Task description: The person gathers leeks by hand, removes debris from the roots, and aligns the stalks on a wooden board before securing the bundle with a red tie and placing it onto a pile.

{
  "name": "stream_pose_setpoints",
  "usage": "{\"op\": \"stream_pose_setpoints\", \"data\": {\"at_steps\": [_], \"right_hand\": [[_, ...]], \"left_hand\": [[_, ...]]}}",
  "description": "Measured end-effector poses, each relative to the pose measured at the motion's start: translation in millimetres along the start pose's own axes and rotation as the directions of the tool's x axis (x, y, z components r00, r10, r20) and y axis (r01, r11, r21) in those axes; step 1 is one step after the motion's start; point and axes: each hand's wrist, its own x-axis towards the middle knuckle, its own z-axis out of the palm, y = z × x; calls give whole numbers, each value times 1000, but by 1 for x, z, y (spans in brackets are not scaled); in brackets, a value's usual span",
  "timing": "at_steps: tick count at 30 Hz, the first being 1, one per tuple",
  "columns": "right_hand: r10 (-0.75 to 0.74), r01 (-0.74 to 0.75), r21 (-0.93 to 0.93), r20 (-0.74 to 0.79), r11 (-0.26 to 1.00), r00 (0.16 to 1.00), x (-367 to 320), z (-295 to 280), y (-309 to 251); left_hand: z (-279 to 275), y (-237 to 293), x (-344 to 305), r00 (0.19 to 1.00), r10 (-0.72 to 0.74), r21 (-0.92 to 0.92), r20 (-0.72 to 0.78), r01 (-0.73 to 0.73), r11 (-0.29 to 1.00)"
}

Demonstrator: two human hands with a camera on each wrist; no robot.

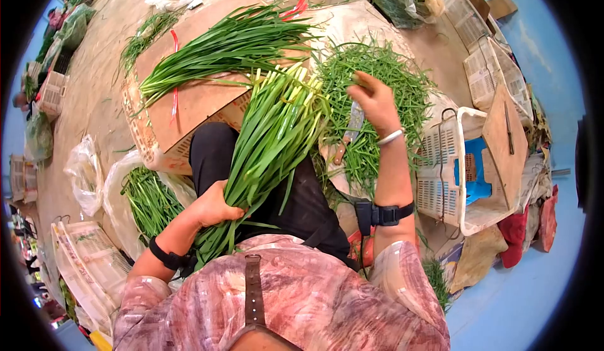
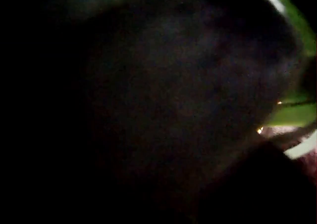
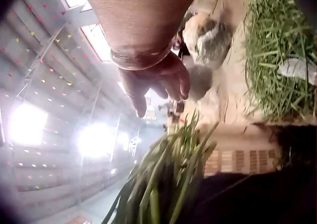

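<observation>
In the head view the left hand grips a bunch of long green leafy stalks near its leaf end, over the lap, pale ends pointing up and away. The right hand is raised over a heap of loose green trimmings, fingers loosely bent and holding nothing. A knife lies on that heap, just left of the right wrist. In the right wrist view the right hand hangs apart from the bunch's ends. The left wrist view is mostly dark.
Another green bunch lies on a board over a crate, across red ties. More stalks sit in a plastic bag at left. A white crate with a blue item stands at right.
</observation>
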Motion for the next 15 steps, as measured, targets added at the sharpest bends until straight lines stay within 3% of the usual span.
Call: {"op": "stream_pose_setpoints", "data": {"at_steps": [2,4,6,8,10,11,12,14,15], "right_hand": [[-46,85,-153,241,985,970,-6,31,-23],[-103,174,-276,254,945,962,-1,49,-7],[-107,151,-472,118,869,987,-6,47,-10],[-210,176,-373,-53,911,976,-26,41,-29],[-433,364,-344,-150,865,889,-38,26,-39],[-415,356,-297,-167,886,894,-34,23,-26],[-334,251,-451,-113,856,936,-31,21,-13],[-475,305,-744,-19,595,880,-29,19,17],[-494,329,-705,-35,628,869,-29,14,25]], "left_hand": [[-4,-4,5,1000,21,139,-15,-19,990],[-1,11,2,997,30,195,-64,-17,981],[1,27,-6,991,46,244,-124,-14,970],[6,38,-17,933,277,253,-230,-217,943],[-3,47,-14,936,246,377,-253,-139,916],[-8,34,-7,941,226,382,-251,-118,917],[-12,27,1,948,209,390,-239,-104,915],[-12,27,10,957,201,365,-211,-114,924],[-10,23,11,965,169,330,-202,-96,939]]}}
